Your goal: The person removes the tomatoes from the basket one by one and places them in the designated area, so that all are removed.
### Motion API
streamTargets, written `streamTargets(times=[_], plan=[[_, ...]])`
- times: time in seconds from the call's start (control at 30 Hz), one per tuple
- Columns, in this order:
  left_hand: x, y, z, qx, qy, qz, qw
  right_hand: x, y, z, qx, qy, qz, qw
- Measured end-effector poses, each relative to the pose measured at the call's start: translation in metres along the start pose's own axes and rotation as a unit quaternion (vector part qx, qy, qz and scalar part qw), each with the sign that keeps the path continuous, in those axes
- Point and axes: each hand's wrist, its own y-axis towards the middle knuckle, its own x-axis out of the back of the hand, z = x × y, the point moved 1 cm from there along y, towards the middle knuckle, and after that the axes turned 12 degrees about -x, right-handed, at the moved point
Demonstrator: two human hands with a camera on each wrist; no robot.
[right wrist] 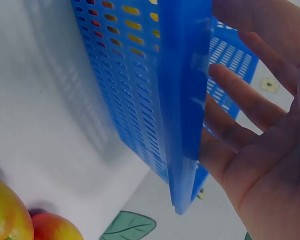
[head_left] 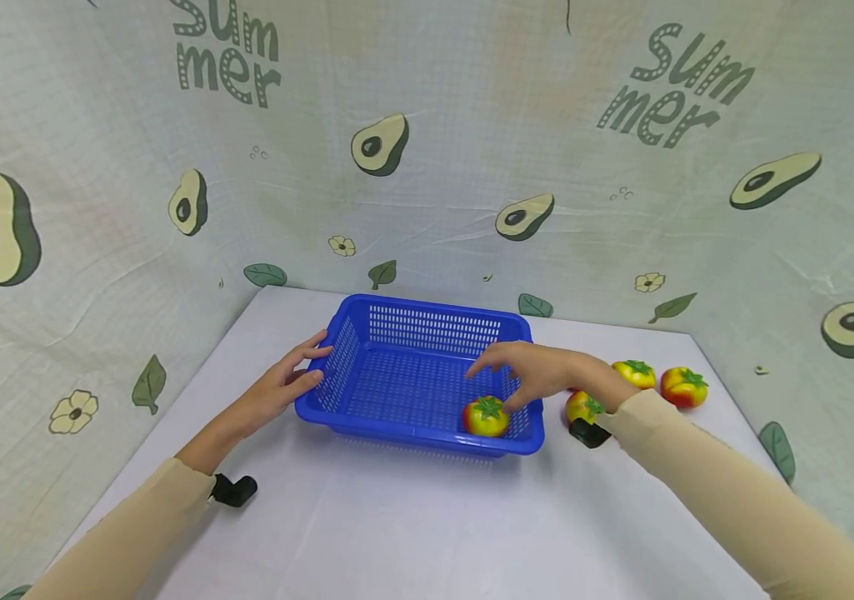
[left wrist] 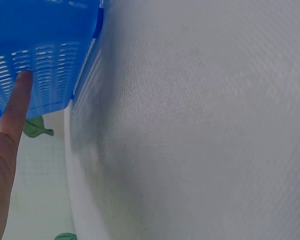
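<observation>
A blue plastic basket (head_left: 412,429) with slotted walls stands on the table. Inside its near right corner lies one red-and-yellow fruit (head_left: 485,418) with a green leafy top. My right hand (head_left: 535,371) reaches over the right rim, fingers spread and bent loosely above that fruit, holding nothing. The right wrist view shows those fingers (right wrist: 245,95) passing over the basket's rim (right wrist: 182,115). At the left end my left hand (head_left: 287,383) has its fingertips against the rim, thumb apart. One extended finger (left wrist: 20,97) overlaps the slotted wall in the left wrist view.
Several similar fruits, among them one at the far right (head_left: 684,388) and one behind it (head_left: 634,374), lie on the table right of the basket, partly hidden by my right forearm. A printed cloth (head_left: 441,167) hangs behind and along both sides of the white table (head_left: 397,525).
</observation>
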Motion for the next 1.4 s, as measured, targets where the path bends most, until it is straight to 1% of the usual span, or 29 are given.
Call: streamTargets(times=[0.13,0.27,0.37,0.57,0.8,1.1,1.4], plan=[[0.0,-0.001,0.0,0.0,0.0,0.0,1.0,-0.005,0.006,0.002,0.001,-0.028,0.015,0.9995],[0.001,-0.001,0.002,0.0,0.002,0.0,1.0,-0.009,0.01,0.003,-0.011,-0.05,0.029,0.9983],[0.001,-0.001,0.002,0.002,0.002,0.0,1.0,-0.011,0.011,0.005,-0.017,-0.054,0.04,0.9976],[0.001,0.0,0.001,0.002,-0.001,0.001,1.0,-0.014,0.014,0.007,-0.015,-0.063,0.051,0.9966],[0.001,-0.001,0.002,0.0,-0.002,0.002,1.0,-0.016,0.02,0.009,-0.029,-0.075,0.064,0.9947],[0.002,-0.002,0.004,-0.001,0.001,0.002,1.0,-0.023,0.028,0.01,-0.042,-0.077,0.078,0.993],[0.002,0.0,0.002,0.003,0.004,0.003,1.0,-0.027,0.031,0.009,-0.049,-0.089,0.076,0.9919]])
